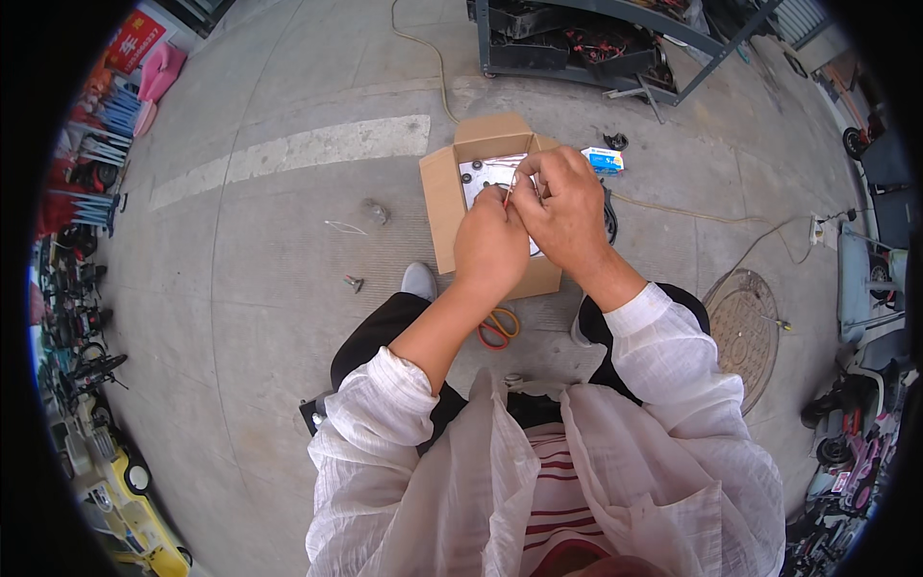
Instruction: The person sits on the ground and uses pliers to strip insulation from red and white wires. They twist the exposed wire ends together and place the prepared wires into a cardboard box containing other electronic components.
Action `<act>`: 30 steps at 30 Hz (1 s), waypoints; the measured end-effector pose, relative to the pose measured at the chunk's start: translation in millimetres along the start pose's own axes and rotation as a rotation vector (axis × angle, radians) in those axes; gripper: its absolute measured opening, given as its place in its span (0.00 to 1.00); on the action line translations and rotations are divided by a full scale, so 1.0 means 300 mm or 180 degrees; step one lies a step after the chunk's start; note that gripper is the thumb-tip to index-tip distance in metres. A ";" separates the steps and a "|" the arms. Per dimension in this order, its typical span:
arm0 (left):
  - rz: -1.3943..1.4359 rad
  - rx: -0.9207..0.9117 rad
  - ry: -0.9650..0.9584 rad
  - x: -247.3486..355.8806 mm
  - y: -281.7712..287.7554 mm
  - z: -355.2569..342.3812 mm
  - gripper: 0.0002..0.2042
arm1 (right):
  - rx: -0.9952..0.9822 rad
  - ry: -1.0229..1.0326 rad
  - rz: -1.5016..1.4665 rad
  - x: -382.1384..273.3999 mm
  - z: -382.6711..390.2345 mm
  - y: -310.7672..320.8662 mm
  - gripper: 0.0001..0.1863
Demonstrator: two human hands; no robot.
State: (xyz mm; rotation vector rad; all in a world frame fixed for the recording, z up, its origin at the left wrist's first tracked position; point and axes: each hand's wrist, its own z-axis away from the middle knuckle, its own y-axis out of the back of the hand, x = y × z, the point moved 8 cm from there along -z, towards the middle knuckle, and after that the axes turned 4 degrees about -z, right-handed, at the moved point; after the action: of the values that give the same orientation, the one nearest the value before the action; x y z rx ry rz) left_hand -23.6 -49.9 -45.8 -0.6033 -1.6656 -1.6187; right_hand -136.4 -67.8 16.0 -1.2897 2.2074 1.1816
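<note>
Both hands meet over an open cardboard box (440,207) on the floor between my feet. My left hand (488,250) is closed, its thumb and fingertips pinching a thin wire (508,199) that has a reddish part. My right hand (567,207) pinches the same wire close by, with the fingertips almost touching the left ones. Inside the box lies a white sheet (470,189) with small dark round parts on it, partly hidden by my hands. Scissors (498,329) with red and orange handles lie on the floor just below the box.
A blue and white small box (606,161) and a black part (615,141) lie right of the carton. A shelf rack (596,72) stands ahead. On the left floor are a clear crumpled bag (375,211) and a small tool-like piece (354,284). A manhole cover (745,337) lies right.
</note>
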 end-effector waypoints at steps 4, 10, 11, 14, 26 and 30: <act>0.0047 -0.0119 0.0091 -0.016 -0.017 -0.002 0.13 | 0.0054 -0.0001 0.0043 0.024 -0.003 -0.011 0.05; 0.0289 -0.0655 0.0260 -0.062 -0.091 0.132 0.13 | 0.0880 -0.0580 0.0369 0.264 -0.127 0.183 0.05; 0.0509 -0.0536 0.0369 -0.118 -0.103 0.120 0.13 | 0.1032 -0.0750 0.0362 0.312 -0.150 0.249 0.05; 0.1648 -0.0151 0.0881 -0.254 -0.013 0.022 0.10 | 0.0815 -0.0718 -0.0051 0.313 -0.174 0.299 0.05; 0.3474 -0.1069 0.1192 0.023 0.015 -0.027 0.08 | -0.0601 0.0716 -0.0224 -0.012 -0.050 0.057 0.07; 0.3492 -0.1031 0.1144 0.019 0.015 -0.020 0.08 | -0.0531 0.0688 -0.0087 -0.027 -0.040 0.031 0.07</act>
State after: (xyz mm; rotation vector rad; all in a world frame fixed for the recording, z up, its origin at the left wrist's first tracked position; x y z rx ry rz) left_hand -22.7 -56.1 -39.0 -1.0622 -0.5708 -1.0482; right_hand -138.1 -70.4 33.0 -1.5769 2.2694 1.2937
